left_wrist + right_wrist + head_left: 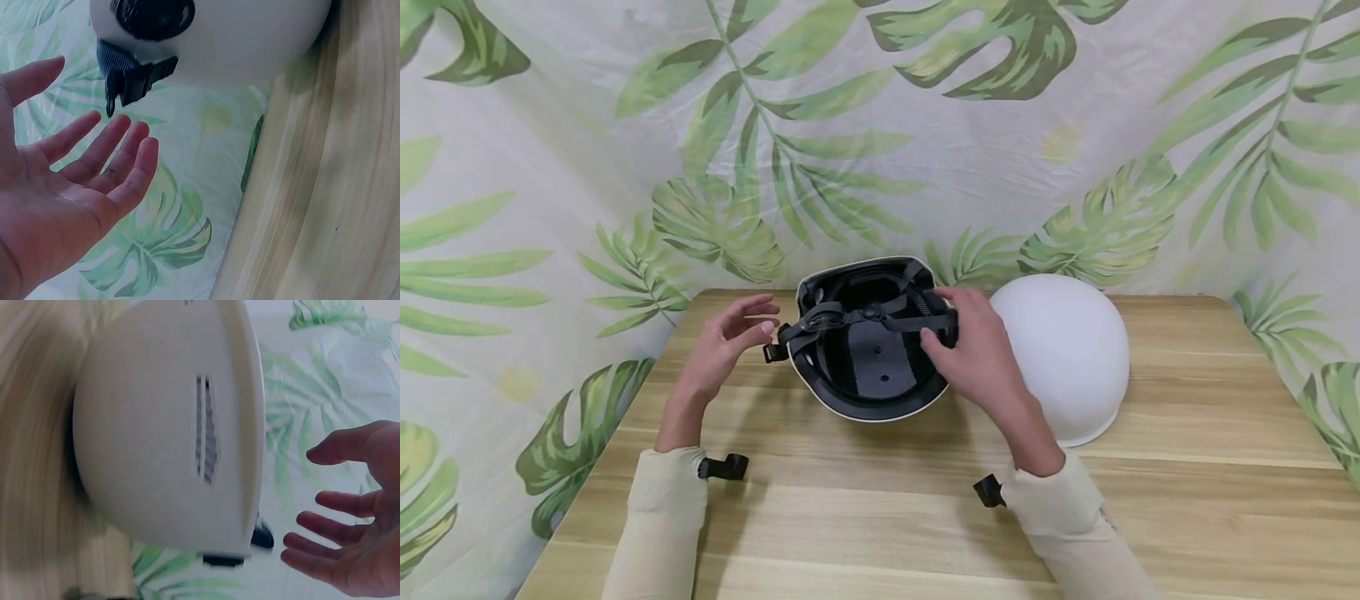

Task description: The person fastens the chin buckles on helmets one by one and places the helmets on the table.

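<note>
A white helmet (880,358) lies upside down on the table, its black padded lining facing up. Black chin straps (917,323) cross over its opening. A black buckle (134,81) hangs off the left side below a round black knob (156,15). Beside that buckle is my left hand (722,346), with spread, relaxed fingers holding nothing. In the head view my right hand (977,350) overlaps the helmet's right rim. The right wrist view shows its loosely extended fingers (331,528) apart from the shell, which has a slotted vent (206,431).
A smooth white dome (1060,358) sits right of the helmet, close to my right hand and forearm. The wooden table (865,517) meets a leaf-printed cloth (985,167) at its back edge. Small black mounts (726,467) stick out from both sleeves.
</note>
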A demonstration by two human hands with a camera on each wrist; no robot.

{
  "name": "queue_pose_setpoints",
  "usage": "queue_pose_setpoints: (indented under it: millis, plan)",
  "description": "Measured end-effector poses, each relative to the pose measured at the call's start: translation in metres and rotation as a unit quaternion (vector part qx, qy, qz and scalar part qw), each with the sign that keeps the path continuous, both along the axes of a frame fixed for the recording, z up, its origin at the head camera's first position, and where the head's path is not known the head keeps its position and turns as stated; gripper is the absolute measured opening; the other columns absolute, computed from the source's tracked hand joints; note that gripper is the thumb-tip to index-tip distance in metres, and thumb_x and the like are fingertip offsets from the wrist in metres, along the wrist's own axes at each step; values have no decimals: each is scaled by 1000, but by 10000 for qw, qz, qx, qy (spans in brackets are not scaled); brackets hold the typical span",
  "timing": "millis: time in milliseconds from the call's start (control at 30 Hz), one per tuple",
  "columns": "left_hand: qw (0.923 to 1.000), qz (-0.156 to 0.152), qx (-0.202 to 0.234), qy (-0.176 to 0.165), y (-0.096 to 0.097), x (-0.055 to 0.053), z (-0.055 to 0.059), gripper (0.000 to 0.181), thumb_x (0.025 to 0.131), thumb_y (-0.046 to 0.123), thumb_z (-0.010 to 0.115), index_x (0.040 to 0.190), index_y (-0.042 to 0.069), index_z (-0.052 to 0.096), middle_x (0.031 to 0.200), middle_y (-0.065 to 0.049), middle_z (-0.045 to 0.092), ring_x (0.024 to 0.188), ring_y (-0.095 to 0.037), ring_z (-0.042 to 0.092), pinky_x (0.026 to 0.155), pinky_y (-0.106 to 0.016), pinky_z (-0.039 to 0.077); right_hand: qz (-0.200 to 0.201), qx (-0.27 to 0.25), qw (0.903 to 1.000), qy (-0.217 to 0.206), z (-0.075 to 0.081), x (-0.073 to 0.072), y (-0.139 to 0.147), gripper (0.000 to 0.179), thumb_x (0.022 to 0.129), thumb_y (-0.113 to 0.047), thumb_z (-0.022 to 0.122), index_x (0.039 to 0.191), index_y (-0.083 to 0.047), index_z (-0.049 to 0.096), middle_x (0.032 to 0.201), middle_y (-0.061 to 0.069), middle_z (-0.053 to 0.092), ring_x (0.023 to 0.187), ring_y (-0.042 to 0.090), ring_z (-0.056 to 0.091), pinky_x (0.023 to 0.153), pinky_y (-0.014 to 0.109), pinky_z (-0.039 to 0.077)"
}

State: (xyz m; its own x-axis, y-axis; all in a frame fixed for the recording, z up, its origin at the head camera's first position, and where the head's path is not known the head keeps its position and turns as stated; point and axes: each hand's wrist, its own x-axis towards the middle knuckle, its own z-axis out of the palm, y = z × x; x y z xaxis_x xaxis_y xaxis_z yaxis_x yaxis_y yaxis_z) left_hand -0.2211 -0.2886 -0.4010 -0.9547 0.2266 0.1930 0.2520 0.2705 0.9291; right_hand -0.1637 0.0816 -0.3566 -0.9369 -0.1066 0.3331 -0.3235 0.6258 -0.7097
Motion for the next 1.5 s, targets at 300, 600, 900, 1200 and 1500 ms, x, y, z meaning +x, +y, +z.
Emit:
queue_pose_setpoints:
  millis: [300,600,900,1200,1500]
  plan:
    - [9992,-31,382,81,-7,-2,1,47,107,12,62,150,-3,52,128,7,68,114,-5,70,95,-22,60,1426,678,9867,383,13,-12,-40,52,99,-21,73,148,-7,59,149,11,59,139,31,58,115,50,50]
    - [9990,49,413,146,-12,-9,1,44,106,13,65,147,2,57,129,6,70,112,-5,72,92,-18,60,2503,1269,9598,86,29,-40,-82,50,103,-26,71,149,-12,59,152,5,58,140,24,56,118,44,48]
    - [9985,53,530,136,-18,-10,3,44,105,13,66,147,4,58,129,0,70,111,-7,73,91,-18,60,2909,1883,9379,-170,31,-63,-108,49,105,-31,68,150,-14,59,152,5,59,143,24,55,119,41,46]
    - [9997,201,136,46,-14,-9,5,45,104,16,69,147,5,59,123,10,71,111,-5,71,93,-17,59,2921,2184,9302,-413,16,-70,-112,43,107,-32,66,147,-17,62,148,3,64,139,22,58,120,41,44]
    - [9999,87,84,6,-11,-8,3,46,104,15,69,147,4,58,124,11,71,115,-8,71,93,-18,59,2845,2477,9258,-262,8,-74,-116,39,105,-29,69,143,-18,66,141,1,67,133,22,61,120,43,44]
